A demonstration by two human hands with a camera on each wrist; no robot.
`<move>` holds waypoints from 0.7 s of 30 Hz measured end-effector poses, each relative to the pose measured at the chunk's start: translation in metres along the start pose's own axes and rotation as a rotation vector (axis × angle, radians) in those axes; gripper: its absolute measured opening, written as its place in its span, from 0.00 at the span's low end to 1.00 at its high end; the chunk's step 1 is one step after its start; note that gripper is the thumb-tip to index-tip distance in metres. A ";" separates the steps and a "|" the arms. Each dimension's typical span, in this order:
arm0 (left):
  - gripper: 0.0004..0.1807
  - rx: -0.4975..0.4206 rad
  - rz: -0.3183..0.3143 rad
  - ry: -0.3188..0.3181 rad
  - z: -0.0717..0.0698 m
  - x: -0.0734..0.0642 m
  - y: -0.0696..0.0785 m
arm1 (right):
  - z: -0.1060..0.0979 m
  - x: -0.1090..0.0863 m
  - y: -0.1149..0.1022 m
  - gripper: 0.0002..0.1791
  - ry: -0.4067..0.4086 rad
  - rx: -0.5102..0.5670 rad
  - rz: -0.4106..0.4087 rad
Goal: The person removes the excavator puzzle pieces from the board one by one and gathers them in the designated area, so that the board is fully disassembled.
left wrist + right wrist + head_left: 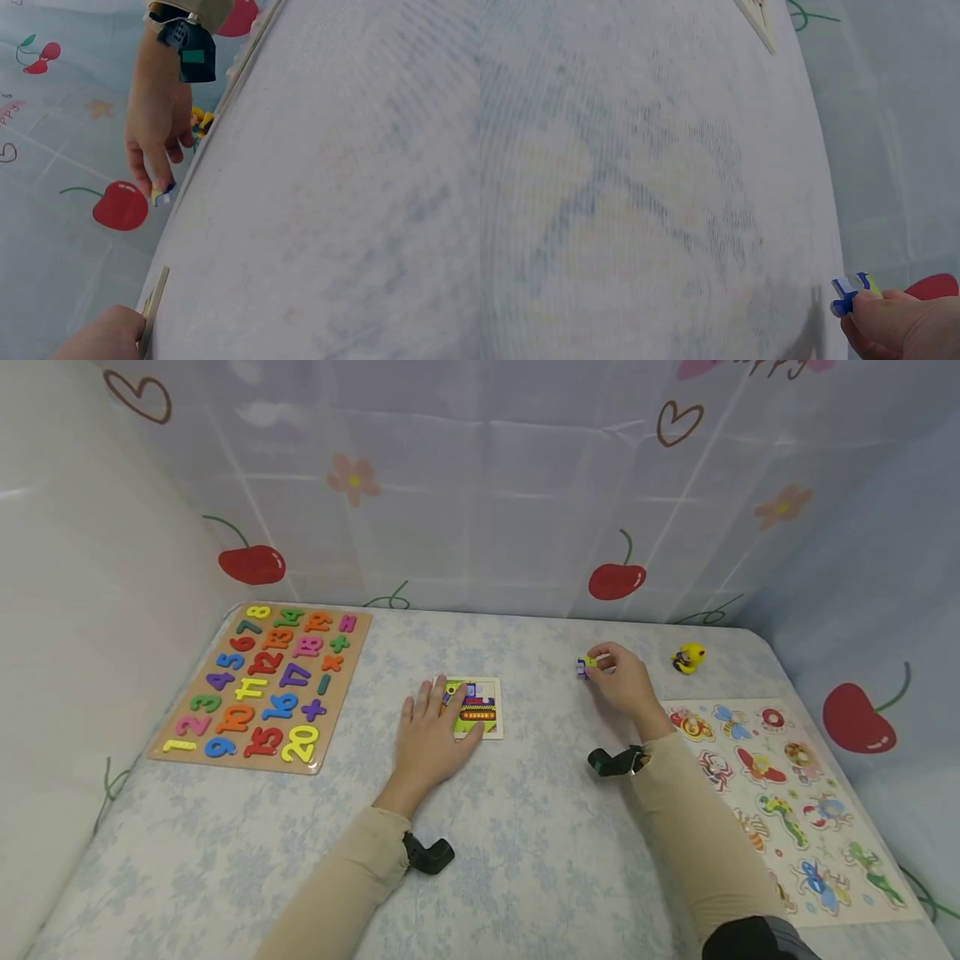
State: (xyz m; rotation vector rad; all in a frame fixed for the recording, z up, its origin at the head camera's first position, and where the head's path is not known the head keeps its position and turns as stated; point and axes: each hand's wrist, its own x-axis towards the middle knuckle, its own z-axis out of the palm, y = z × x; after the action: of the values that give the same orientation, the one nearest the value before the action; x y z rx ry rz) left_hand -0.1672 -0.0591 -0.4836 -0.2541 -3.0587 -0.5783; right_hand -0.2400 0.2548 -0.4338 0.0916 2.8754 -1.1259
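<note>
A small square jigsaw puzzle [480, 720] with a picture of a tracked vehicle lies mid-table. My left hand [429, 743] rests on its left part with the fingers stretched out, covering some of the picture. Further right, my right hand [624, 683] pinches a small puzzle piece [582, 667] between thumb and fingers. Blue, white and yellow-green show on that puzzle piece [843, 301] in the right wrist view. From the left wrist view, the right hand [159, 120] points downward near the table's far edge, and the puzzle board [154, 304] appears nearly edge-on beside the left hand.
A wooden number board [262, 693] with colourful digits lies at the left. On the right is a sheet with insect pictures [787, 802], partly under my right forearm. A yellow toy figure [687, 657] stands near the back right. Printed curtains [480, 510] hang behind the table.
</note>
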 end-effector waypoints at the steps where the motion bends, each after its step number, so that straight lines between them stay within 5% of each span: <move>1: 0.41 0.000 -0.001 -0.001 0.000 0.000 0.000 | -0.002 0.001 0.004 0.15 0.006 -0.001 0.021; 7: 0.41 0.001 0.002 0.004 0.001 0.000 -0.001 | -0.008 0.003 0.016 0.15 0.029 -0.022 0.081; 21: 0.42 -0.005 -0.003 -0.001 0.001 0.000 -0.001 | -0.003 0.005 0.012 0.16 0.082 -0.174 0.078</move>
State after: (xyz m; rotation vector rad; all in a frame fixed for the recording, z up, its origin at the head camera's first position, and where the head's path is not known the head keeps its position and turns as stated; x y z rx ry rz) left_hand -0.1671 -0.0600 -0.4845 -0.2496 -3.0594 -0.5855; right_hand -0.2441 0.2663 -0.4402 0.2450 2.9982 -0.8744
